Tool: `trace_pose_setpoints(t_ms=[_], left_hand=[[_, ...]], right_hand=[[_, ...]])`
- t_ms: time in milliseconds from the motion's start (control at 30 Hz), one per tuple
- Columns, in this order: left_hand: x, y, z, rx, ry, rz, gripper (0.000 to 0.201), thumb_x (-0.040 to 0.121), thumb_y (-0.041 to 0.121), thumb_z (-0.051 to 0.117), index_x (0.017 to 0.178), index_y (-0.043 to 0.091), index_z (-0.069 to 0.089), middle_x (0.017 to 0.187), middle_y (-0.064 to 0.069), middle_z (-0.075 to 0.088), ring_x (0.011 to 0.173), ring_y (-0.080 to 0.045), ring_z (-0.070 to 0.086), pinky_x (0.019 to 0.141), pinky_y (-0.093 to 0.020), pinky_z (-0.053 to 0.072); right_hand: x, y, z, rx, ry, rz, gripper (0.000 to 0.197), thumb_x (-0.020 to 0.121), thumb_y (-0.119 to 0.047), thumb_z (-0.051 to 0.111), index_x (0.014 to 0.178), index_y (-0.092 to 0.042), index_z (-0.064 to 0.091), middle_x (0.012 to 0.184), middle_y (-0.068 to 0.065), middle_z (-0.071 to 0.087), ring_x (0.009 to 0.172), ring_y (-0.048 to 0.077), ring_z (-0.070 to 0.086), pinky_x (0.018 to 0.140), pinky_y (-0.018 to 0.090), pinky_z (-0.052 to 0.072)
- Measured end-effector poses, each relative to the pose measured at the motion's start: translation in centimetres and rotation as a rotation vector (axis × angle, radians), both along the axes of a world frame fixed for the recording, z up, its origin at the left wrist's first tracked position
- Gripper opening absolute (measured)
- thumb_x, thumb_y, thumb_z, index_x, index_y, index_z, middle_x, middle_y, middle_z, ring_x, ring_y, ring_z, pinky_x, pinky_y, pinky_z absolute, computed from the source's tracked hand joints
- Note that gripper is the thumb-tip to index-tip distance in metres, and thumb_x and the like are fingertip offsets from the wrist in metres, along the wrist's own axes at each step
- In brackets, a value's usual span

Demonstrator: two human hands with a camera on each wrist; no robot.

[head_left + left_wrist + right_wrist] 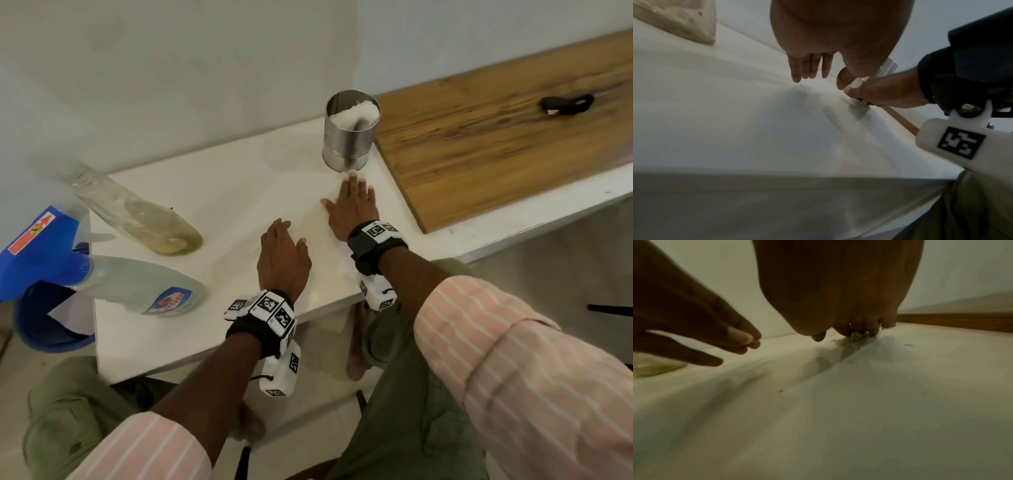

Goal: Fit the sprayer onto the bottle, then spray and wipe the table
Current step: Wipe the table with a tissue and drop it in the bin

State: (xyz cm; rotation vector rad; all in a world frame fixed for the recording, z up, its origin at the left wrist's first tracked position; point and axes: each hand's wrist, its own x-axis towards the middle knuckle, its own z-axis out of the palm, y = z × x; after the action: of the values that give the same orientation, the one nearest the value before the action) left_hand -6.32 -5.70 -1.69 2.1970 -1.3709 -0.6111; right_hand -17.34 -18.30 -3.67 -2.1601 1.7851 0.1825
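On the white table [222, 185], my right hand [352, 202] lies flat with straight fingers near the metal tin. The right wrist view shows its fingertips [873, 331] pressing a crumpled white tissue [854, 339] onto the table. That tissue [861, 103] also peeks out under this hand in the left wrist view. My left hand [284, 236] is open beside it, fingers [809, 68] straight just above the surface, holding nothing. At the left edge a clear bottle [137, 284] with a blue sprayer [37, 253] fitted stands, with no hand on it.
A second clear bottle [137, 212] with yellowish liquid and no cap stands behind the spray bottle. A metal tin [349, 137] holding white tissue stands just beyond my right fingertips. A wooden board [496, 144] with a black item [565, 104] is right; a blue bucket [44, 318] is below left.
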Motion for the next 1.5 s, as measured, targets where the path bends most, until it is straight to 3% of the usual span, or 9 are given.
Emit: trace_pose_setpoints(t_ms=[400,533,667,767,1033,1233,1333,1500], left_hand=[[-1.2,-1.1,-0.5,-0.065,0.023,-0.023,0.043,0.096,0.034,0.046,0.135,0.018,0.042,0.147,0.001,0.042,0.137,-0.017,0.036,0.107,-0.031,0.033],[-0.7,-1.4,-0.9,-0.024,0.015,-0.022,0.044,0.096,0.035,0.045,0.136,0.018,0.041,0.147,0.001,0.041,0.138,-0.017,0.035,0.107,-0.032,0.033],[-0.5,-1.4,-0.9,-0.021,0.004,-0.047,0.044,0.095,0.028,0.047,0.137,0.017,0.04,0.146,0.0,0.043,0.136,-0.018,0.036,0.106,-0.031,0.034],[-0.3,-1.3,-0.5,-0.039,-0.008,-0.054,0.045,0.093,0.023,0.048,0.137,0.018,0.04,0.144,-0.001,0.044,0.135,-0.018,0.037,0.106,-0.031,0.034],[0.9,-0.4,-0.5,0.002,-0.019,-0.029,0.044,0.094,0.025,0.049,0.136,0.014,0.041,0.144,-0.002,0.044,0.136,-0.019,0.037,0.104,-0.035,0.036],[0.2,0.8,-0.5,-0.026,0.011,0.03,0.041,0.094,0.022,0.047,0.134,0.013,0.043,0.143,-0.004,0.045,0.135,-0.021,0.038,0.103,-0.033,0.035],[0.5,1.6,-0.2,-0.045,-0.013,0.049,0.039,0.094,0.015,0.043,0.133,0.011,0.043,0.141,-0.006,0.047,0.132,-0.023,0.04,0.102,-0.032,0.035],[1.9,3.0,0.1,-0.011,0.008,0.143,0.052,0.085,0.001,0.041,0.135,0.01,0.041,0.141,-0.009,0.046,0.132,-0.025,0.039,0.104,-0.034,0.035]], right_hand=[[0.0,-4.2,0.4,0.014,0.002,-0.042,0.072,0.1,-0.049,0.021,0.151,-0.002,0.003,0.16,0.014,0.002,0.148,0.031,0.003,0.121,0.044,0.003],[0.7,-3.2,0.3,0.024,-0.051,-0.074,0.072,0.101,-0.047,0.025,0.15,-0.001,0.001,0.16,0.015,-0.001,0.148,0.032,0.001,0.121,0.041,0.004],[2.4,-1.0,-0.2,0.053,-0.112,0.235,0.068,0.101,-0.044,0.025,0.151,-0.004,0.001,0.16,0.011,-0.007,0.148,0.029,-0.005,0.121,0.041,0.004],[2.6,-0.8,-0.5,0.026,-0.033,0.447,0.066,0.101,-0.045,0.022,0.152,-0.007,0.001,0.161,0.007,-0.007,0.149,0.025,-0.003,0.122,0.039,0.005],[-3.7,-4.8,0.7,0.027,0.066,-0.032,0.076,0.098,-0.054,0.019,0.151,-0.002,0.0,0.16,0.013,-0.003,0.148,0.028,0.001,0.121,0.039,0.004],[-0.7,0.1,1.4,0.164,0.04,-0.258,0.089,0.095,-0.061,0.025,0.149,0.005,-0.002,0.158,0.02,-0.007,0.147,0.035,-0.003,0.121,0.043,0.001],[2.2,4.2,1.4,0.141,-0.011,-0.072,0.084,0.098,-0.054,0.024,0.148,0.007,-0.004,0.156,0.025,-0.011,0.146,0.04,-0.005,0.12,0.045,0.001],[5.0,9.7,0.9,0.122,-0.048,0.455,0.072,0.1,-0.041,0.027,0.149,0.002,-0.003,0.157,0.021,-0.012,0.147,0.036,-0.007,0.121,0.045,0.006]])
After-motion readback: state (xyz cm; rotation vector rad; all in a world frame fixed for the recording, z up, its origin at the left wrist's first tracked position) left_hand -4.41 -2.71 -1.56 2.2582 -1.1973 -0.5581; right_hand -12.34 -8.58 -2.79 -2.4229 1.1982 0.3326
